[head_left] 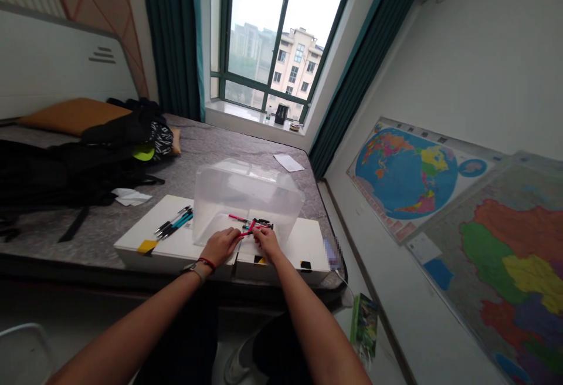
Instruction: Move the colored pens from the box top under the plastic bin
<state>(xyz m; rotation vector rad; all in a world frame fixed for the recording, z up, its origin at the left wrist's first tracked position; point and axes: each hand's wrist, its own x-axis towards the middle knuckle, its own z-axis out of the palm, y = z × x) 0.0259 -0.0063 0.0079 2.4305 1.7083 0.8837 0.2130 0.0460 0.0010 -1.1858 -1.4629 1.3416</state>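
Observation:
My left hand [221, 245] is closed, pinching one end of a red pen [245, 233]. My right hand [266, 240] is closed on the other end, close to a second red piece that stands up by the fingertips. Which parts of the pen each hand holds is too small to make out. Just behind the hands, more pens [237, 218], red and black, lie in a clear plastic bin [246, 194] tipped on its side. Several black and blue pens [175, 222] lie in a row on the white box [165, 247], left of the bin.
White boxes with yellow and black tape [148, 247] stand at the edge of the bed [211, 138]. Black clothing [57, 168] and a crumpled tissue [131, 197] lie left. White paper [288, 162] lies behind the bin. A green box [364, 323] stands low right.

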